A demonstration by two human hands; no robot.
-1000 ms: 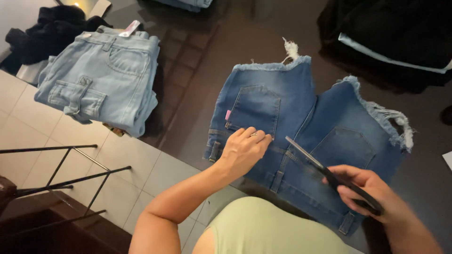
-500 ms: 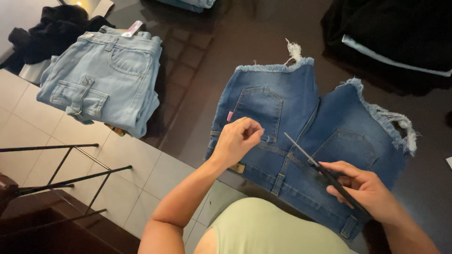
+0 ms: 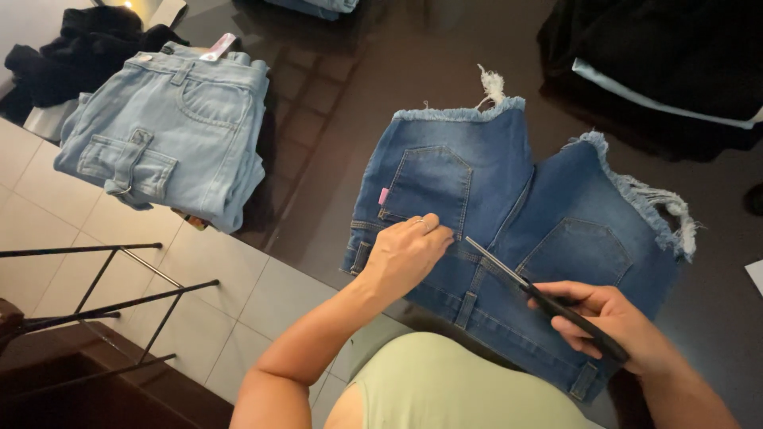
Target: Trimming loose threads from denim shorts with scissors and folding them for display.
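**Scissors Point at the Waistband**

A pair of dark blue jean shorts [image 3: 509,230] lies flat on a shiny dark table [image 3: 334,119]. The back pockets face up. The waistband is at the near edge, close to the person, and the frayed leg ends are on the far side.

The left hand [image 3: 407,256] rests on the shorts just below the left pocket. Its fingers are curled down and seem to pinch something small at the waistband. I cannot tell what it is.

The right hand [image 3: 612,322] is closed around the black handles of the scissors [image 3: 540,295]. The blades look shut or almost shut. The scissors lie slanted, with the handles near and right, and the tip far and left. The tip is just beside the left hand's fingers, so the spot being pinched is up and to the left of the blades.

A folded stack of light blue jeans [image 3: 167,127] sits far left. Black clothes [image 3: 660,56] lie far right.
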